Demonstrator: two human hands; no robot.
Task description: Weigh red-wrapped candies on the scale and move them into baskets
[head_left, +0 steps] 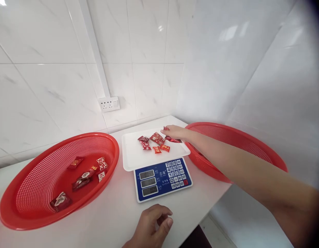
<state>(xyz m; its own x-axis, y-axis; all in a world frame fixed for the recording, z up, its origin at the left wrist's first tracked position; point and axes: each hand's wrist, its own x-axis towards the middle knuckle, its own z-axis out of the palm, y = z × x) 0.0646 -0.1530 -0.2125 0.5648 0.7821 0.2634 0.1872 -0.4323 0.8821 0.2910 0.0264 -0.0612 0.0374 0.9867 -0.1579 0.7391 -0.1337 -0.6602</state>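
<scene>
My right hand reaches over the far right of the white scale tray, its fingers closed on red candy packets. Several more red wrapped candies lie on the tray. The blue weighing scale faces me with its keypad and three displays. My left hand rests on the white counter just in front of the scale, fingers loosely curled and holding nothing.
A red mesh basket on the left holds several red candy packets. A second red mesh basket stands at the right, under my forearm. A wall socket is on the tiled wall behind. The counter edge runs at front right.
</scene>
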